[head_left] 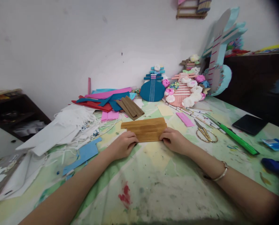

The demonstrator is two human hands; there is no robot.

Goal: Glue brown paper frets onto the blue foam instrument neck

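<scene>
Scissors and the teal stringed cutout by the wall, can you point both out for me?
Scissors (203, 130): head view, on the pivot.
Teal stringed cutout (157, 90): head view, on its rounded body.

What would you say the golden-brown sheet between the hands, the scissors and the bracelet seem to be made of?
The golden-brown sheet looks like matte crepe paper, going by its thin, creased layers, though fabric is possible. The scissors seem metal, with shiny gold-toned handles. The bracelet looks like polished, silver-toned metal, given its bright highlights.
</scene>
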